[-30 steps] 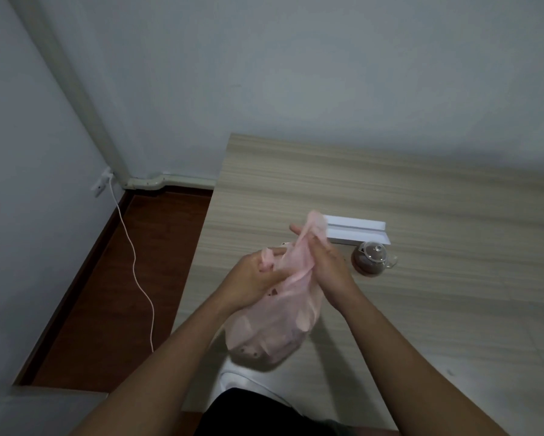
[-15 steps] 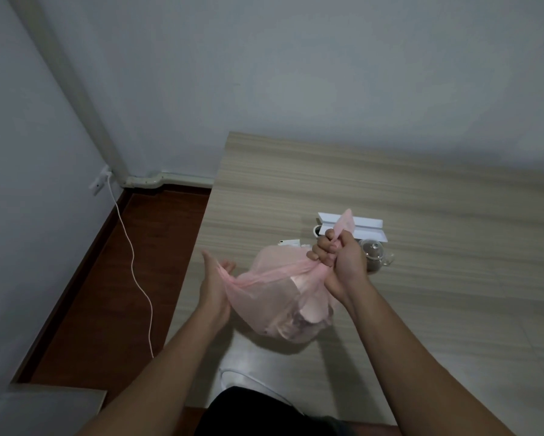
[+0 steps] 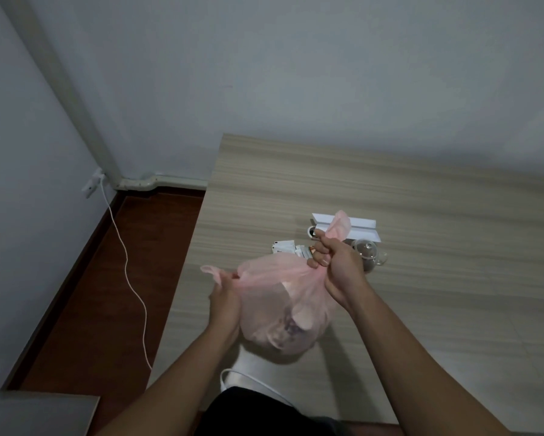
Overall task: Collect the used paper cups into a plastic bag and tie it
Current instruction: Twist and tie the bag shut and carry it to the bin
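— Inspector: Where is the bag?

— Assistant: Your pink plastic bag hangs above the near part of the surface, pale rounded shapes dimly visible inside.

— Inspector: And the grip?

— Assistant: Your right hand has its fingers clamped on one handle, whose end sticks out above the fist. Your left hand pinches the other handle, pulled out to the left.

— Inspector: Surroundings?

— Assistant: A glass teapot and a white box lie just beyond.
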Demonstrator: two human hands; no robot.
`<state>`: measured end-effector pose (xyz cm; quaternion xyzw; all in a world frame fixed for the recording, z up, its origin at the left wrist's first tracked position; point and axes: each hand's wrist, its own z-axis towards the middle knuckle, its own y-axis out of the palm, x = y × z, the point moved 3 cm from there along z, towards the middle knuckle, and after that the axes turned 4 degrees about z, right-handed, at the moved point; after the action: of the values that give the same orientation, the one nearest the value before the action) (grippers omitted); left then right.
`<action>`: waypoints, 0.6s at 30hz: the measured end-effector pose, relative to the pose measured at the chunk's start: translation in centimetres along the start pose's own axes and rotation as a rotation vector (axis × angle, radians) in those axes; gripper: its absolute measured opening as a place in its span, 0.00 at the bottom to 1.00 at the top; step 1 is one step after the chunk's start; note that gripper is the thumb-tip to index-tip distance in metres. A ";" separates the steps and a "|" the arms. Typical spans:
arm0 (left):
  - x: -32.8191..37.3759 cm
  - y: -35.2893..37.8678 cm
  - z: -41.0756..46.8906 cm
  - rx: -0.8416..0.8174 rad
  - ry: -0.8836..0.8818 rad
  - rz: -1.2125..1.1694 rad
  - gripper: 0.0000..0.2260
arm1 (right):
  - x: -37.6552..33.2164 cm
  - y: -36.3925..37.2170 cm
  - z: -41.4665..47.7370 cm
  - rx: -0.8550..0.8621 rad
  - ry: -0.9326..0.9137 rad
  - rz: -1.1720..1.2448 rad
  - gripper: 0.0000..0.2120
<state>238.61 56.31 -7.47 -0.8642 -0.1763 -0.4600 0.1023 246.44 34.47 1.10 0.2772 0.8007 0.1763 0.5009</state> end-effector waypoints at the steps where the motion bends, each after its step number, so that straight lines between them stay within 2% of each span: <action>1: 0.4 -0.2 0.3 0.037 -0.006 -0.033 0.29 | 0.0 -0.2 0.0 -0.002 -0.002 -0.045 0.13; 4: 2.7 -0.4 -0.1 0.101 0.058 -0.035 0.29 | 0.3 -0.5 -0.3 -0.047 0.007 -0.110 0.16; 8: 6.0 -0.1 -1.1 0.100 0.227 -0.075 0.27 | 1.0 -0.6 -0.7 -0.114 0.036 -0.230 0.17; 13: 8.7 0.4 -1.9 0.019 0.335 -0.076 0.26 | 1.0 -0.2 -1.4 -0.182 -0.023 -0.563 0.19; 16: 9.1 1.1 -1.9 -0.081 0.331 -0.165 0.22 | 1.2 -0.1 -1.1 -0.167 -0.023 -0.704 0.20; 18: 8.5 1.4 -1.5 -0.174 0.278 -0.238 0.24 | 1.3 0.1 -0.9 -0.138 -0.015 -0.735 0.19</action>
<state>242.46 56.30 0.42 -0.7709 -0.2210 -0.5974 -0.0044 245.16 35.36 0.65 -0.0620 0.8294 0.0360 0.5540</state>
